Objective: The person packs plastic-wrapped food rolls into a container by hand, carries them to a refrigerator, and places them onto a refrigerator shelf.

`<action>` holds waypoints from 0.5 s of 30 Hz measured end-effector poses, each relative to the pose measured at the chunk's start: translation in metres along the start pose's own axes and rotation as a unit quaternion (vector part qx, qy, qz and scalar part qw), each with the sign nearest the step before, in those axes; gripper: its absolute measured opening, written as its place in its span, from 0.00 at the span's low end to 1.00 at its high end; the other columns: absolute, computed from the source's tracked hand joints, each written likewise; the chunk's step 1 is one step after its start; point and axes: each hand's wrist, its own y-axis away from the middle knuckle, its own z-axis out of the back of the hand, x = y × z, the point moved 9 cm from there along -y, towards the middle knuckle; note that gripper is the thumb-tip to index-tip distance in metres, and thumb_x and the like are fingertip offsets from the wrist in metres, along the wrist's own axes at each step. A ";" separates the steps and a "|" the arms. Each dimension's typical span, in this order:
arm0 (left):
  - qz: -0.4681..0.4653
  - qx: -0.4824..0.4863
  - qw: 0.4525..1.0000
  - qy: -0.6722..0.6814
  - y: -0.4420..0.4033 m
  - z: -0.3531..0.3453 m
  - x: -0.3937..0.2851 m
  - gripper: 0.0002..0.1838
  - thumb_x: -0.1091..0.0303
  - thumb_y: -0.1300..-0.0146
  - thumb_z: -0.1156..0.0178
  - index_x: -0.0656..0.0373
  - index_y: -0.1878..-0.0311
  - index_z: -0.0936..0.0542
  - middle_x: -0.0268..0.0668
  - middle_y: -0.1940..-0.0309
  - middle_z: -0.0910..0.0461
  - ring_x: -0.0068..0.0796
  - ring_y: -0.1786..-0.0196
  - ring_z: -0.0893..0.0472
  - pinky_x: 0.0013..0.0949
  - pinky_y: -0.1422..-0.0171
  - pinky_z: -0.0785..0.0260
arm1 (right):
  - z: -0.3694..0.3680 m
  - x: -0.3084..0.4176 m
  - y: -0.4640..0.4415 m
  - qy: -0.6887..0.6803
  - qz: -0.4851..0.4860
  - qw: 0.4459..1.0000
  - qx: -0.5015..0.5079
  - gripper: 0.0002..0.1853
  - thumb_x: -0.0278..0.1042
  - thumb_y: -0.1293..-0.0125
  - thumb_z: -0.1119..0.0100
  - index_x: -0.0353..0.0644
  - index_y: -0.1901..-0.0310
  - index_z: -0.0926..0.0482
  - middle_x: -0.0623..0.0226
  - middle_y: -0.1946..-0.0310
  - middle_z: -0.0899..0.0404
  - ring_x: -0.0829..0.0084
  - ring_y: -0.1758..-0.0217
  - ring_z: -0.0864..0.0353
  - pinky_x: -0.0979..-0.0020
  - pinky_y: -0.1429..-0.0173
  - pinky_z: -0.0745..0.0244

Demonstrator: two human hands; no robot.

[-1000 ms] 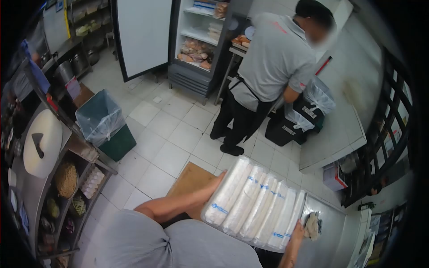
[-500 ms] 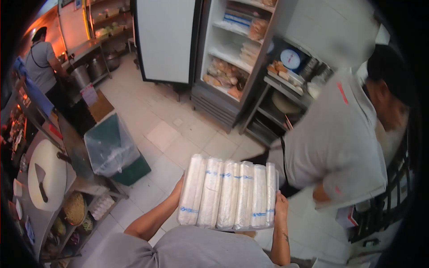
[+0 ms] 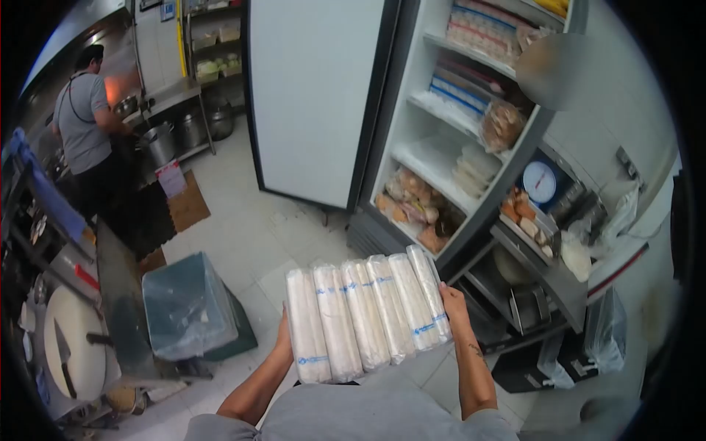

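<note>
In front of my body I carry a row of several long white plastic-wrapped packs (image 3: 371, 316) with blue print. They lie side by side, and whatever supports them underneath is mostly hidden. My left hand (image 3: 284, 336) grips the left edge of the row, its fingers mostly out of sight. On the opposite edge, my right hand (image 3: 454, 305) is closed around the side near the upper corner. Beyond the packs stands an upright fridge (image 3: 368, 228) with its white-panelled door (image 3: 316, 103) swung open. Its shelves hold bagged food (image 3: 415, 195) and flat packs with blue edges (image 3: 460, 92).
A lined green bin (image 3: 239, 323) stands on the floor at left. Nearby, a counter carries a white round board (image 3: 73, 345) with a knife. A co-worker (image 3: 88, 110) stands by the stove. Right of the fridge, a dial scale (image 3: 540, 181) sits on a metal stand.
My view has moved closer to the fridge, and the packs have tilted, their right side now higher. The co-worker who was close on the right has left that spot; a blurred shape shows near the fridge top.
</note>
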 end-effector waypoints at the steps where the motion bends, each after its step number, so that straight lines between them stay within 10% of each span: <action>1: -0.010 0.001 1.000 0.009 -0.023 -0.011 -0.011 0.33 0.41 0.28 0.66 0.57 0.32 0.38 0.43 0.39 0.30 0.39 0.39 0.27 0.39 0.36 0.32 | -0.007 0.015 -0.030 0.013 0.014 1.000 0.010 0.22 0.48 0.32 0.46 0.32 0.66 0.18 0.68 0.76 0.21 0.79 0.73 0.29 0.73 0.66 0.32; 15: -0.155 -0.007 0.987 0.050 -0.256 -0.160 -0.075 0.28 0.48 0.28 0.59 0.60 0.35 0.38 0.44 0.43 0.29 0.37 0.42 0.25 0.36 0.40 0.28 | -0.052 0.221 -0.356 0.057 0.061 0.989 0.122 0.23 0.51 0.35 0.44 0.34 0.56 0.17 0.53 0.63 0.16 0.65 0.59 0.19 0.69 0.51 0.27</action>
